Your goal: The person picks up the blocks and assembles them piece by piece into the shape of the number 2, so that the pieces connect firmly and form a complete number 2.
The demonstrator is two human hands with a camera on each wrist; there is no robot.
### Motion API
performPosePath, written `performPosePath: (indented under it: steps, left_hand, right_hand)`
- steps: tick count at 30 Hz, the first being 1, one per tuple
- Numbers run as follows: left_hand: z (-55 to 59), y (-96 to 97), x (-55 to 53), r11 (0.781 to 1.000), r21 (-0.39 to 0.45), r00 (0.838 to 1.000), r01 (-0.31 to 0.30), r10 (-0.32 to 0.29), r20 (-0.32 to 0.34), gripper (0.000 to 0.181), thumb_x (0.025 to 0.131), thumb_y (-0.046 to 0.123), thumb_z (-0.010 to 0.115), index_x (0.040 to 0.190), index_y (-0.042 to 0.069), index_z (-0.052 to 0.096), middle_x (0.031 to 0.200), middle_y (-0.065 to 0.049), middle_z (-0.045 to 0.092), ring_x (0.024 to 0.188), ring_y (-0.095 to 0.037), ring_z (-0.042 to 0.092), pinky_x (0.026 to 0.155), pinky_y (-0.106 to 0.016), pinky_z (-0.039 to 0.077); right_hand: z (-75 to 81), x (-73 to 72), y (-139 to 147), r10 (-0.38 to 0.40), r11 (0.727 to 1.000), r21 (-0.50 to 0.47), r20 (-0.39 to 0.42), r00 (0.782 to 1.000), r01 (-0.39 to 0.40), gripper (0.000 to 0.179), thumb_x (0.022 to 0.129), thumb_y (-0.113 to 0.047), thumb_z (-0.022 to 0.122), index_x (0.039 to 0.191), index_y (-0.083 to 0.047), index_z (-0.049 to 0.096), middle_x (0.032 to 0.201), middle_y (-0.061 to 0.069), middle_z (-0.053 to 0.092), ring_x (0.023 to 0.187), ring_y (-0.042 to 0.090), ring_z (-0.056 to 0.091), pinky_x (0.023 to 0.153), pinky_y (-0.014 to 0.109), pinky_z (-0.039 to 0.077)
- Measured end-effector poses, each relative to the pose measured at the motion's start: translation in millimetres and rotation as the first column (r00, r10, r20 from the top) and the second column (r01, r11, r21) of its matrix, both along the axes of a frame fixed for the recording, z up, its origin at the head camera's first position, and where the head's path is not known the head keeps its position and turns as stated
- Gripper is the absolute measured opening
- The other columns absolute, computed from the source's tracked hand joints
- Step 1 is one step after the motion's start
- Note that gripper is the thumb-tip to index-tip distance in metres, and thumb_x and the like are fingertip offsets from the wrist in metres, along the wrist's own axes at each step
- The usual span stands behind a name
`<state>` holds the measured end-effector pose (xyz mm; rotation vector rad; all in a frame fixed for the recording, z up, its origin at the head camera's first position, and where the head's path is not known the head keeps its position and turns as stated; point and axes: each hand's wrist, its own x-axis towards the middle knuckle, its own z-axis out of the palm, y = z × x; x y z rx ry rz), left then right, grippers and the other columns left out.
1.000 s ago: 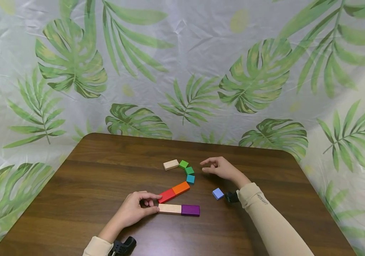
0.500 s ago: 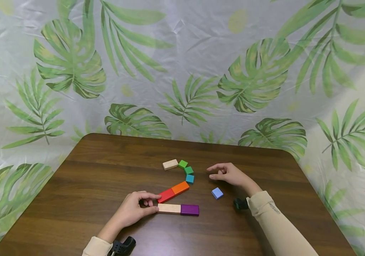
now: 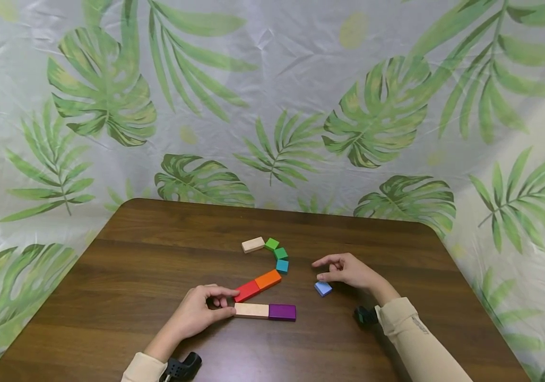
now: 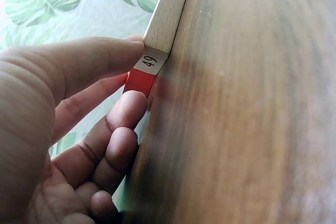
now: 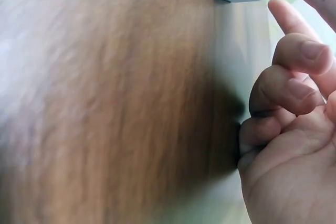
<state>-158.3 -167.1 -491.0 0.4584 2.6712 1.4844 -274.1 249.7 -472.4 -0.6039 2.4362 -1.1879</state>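
My left hand [image 3: 196, 313] rests low on the table's left. Its index fingertip touches the end of a red block [image 3: 247, 291], and its thumb touches the end of a plain wooden block [image 3: 251, 311] marked with a number. The orange block [image 3: 268, 279] adjoins the red one; a purple block [image 3: 282, 312] adjoins the wooden one. My right hand [image 3: 351, 272] hovers with nothing in its grasp, thumb and index finger apart. Just under its thumb lies a light blue block [image 3: 322, 288], partly covered in the head view and seen at the top of the right wrist view.
Behind the orange block, a curve runs through a teal block [image 3: 282, 266], a dark green block [image 3: 280, 253], a light green block [image 3: 272, 244] and another plain wooden block [image 3: 253, 245]. The brown table [image 3: 167, 233] ends against a leaf-patterned cloth [image 3: 282, 79].
My right hand has drawn back from near the green blocks, toward me and slightly right, to the light blue block. The left hand and the blocks stay put.
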Motion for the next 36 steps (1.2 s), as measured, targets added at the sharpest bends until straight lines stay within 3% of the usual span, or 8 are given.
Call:
performPosePath:
  steps: [15, 36]
  left_hand:
    - [-0.9, -0.2, 0.1, 1.000, -0.001, 1.000, -0.001, 0.001, -0.006, 0.029, 0.086, 0.023, 0.091, 0.114, 0.022, 0.085, 0.080, 0.008, 0.066, 0.076, -0.003, 0.055, 0.070, -0.021, 0.044]
    - [-1.0, 0.2, 0.6, 1.000, 0.001, 1.000, -0.007, 0.007, -0.013, 0.028, 0.086, 0.024, 0.091, 0.114, 0.022, 0.085, 0.081, 0.008, 0.067, 0.077, -0.004, 0.056, 0.071, -0.021, 0.045]
  right_hand:
    - [-3.8, 11.2, 19.0, 0.088, 0.995, -0.047, 0.008, 0.996, -0.088, 0.039, 0.094, -0.017, 0.083, 0.129, -0.003, 0.075, 0.065, -0.008, 0.040, 0.060, 0.002, 0.034, 0.061, 0.020, 0.035]
    - [-8.3, 14.2, 20.5, 0.113, 0.992, -0.058, 0.014, 0.993, -0.113, 0.039, 0.092, -0.015, 0.085, 0.129, -0.005, 0.075, 0.066, -0.008, 0.036, 0.060, 0.001, 0.032, 0.061, 0.020, 0.033]
